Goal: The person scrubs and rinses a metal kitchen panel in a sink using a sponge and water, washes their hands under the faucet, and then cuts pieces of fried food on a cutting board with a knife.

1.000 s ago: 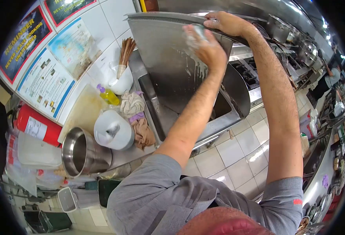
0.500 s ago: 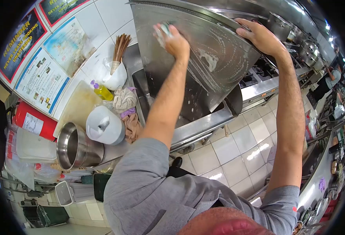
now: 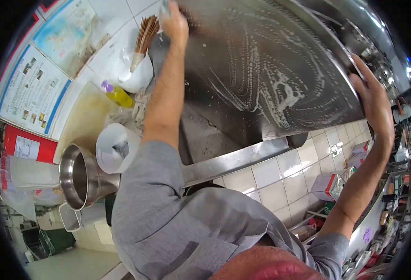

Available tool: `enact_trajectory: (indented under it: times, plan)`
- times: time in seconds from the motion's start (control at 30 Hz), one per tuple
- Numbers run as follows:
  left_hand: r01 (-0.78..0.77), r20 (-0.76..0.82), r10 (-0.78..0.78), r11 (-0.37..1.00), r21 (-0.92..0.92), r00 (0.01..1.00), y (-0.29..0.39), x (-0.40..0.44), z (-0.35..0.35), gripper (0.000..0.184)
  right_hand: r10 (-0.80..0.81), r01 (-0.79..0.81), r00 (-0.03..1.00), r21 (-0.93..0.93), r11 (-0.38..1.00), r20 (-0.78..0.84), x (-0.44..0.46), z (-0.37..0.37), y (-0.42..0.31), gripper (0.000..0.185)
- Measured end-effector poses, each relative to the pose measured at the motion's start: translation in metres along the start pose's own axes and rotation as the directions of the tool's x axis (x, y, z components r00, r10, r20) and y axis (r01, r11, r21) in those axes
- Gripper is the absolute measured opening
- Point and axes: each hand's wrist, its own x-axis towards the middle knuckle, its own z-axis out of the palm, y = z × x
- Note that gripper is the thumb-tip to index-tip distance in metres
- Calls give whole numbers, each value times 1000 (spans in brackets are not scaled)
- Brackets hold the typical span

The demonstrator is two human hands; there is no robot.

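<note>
My left hand (image 3: 175,28), at the top edge of the view, is closed on a pale greenish scrubbing sponge (image 3: 164,6), partly cut off and blurred. It is at the far left of a large stainless steel panel (image 3: 233,51), streaked with white suds in curved lines. My right hand (image 3: 374,100) grips the panel's right edge, thumb on the near side and fingers along the rim. The panel leans over a metal sink (image 3: 205,144), whose basin is wet and dotted with specks.
Left of the sink stand a stick brush (image 3: 145,37) in a white container (image 3: 138,77), a yellow bottle with purple cap (image 3: 117,96), a white tub (image 3: 114,149) and a steel pot (image 3: 77,175). Behind my right arm are stove pots (image 3: 354,37) and tins (image 3: 324,186).
My left hand has moved up and left with the sponge, off the middle of the panel. The panel has tilted and shifted right with my right hand; more of the basin shows.
</note>
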Motion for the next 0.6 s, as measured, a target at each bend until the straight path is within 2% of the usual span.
enact_trajectory:
  times: [0.03,0.07,0.1,0.13,0.17,0.2,0.23,0.27,0.3,0.33,0.4,0.43,0.5,0.6]
  plan:
    - [-114,110,106,991,68,988,-3,25,-1,44,35,-35,999,-14,999,3,0,2,2,46]
    - [350,213,-331,935,-58,919,46,30,-19,43,67,-67,998,-29,997,5,2,4,8,48]
    - [-155,91,136,957,244,987,11,28,-16,41,10,-10,1000,-69,998,2,3,4,20,46]
    - [-558,135,587,637,532,799,-30,17,-10,38,-68,73,997,-181,981,33,1,0,18,44]
    - [-315,137,284,875,367,949,-50,-16,-15,41,-53,61,998,-202,978,43,1,-2,21,43]
    - [9,201,-49,981,195,978,-69,-62,-25,44,-35,47,998,-224,973,55,-1,-4,26,43]
    - [376,126,-371,927,-11,920,-105,-104,-27,44,-57,64,998,-203,977,42,-3,-5,39,44]
    - [535,86,-530,843,-54,844,-119,-145,-37,49,-86,89,996,-183,979,23,-3,-6,47,45]
    - [556,-48,-559,829,-63,828,-194,-198,-30,52,-53,58,998,-243,968,25,-5,-6,44,46]
    - [693,-13,-693,721,-25,721,-230,-234,-40,54,-19,38,998,-322,946,63,-7,-13,53,47]
    - [869,-9,-896,432,-241,443,-280,-283,-46,51,-69,67,998,-338,939,6,-12,-16,67,47]
    - [871,-9,-899,427,-243,438,-289,-301,-47,51,-71,70,997,-342,937,9,-12,-13,66,47]
    - [827,-99,-919,387,-408,381,-292,-320,-41,40,26,-39,998,-260,965,-54,-10,-9,62,45]
    - [846,-19,-913,386,-368,408,-299,-305,-35,37,65,-75,996,-211,975,-53,-2,-3,52,45]
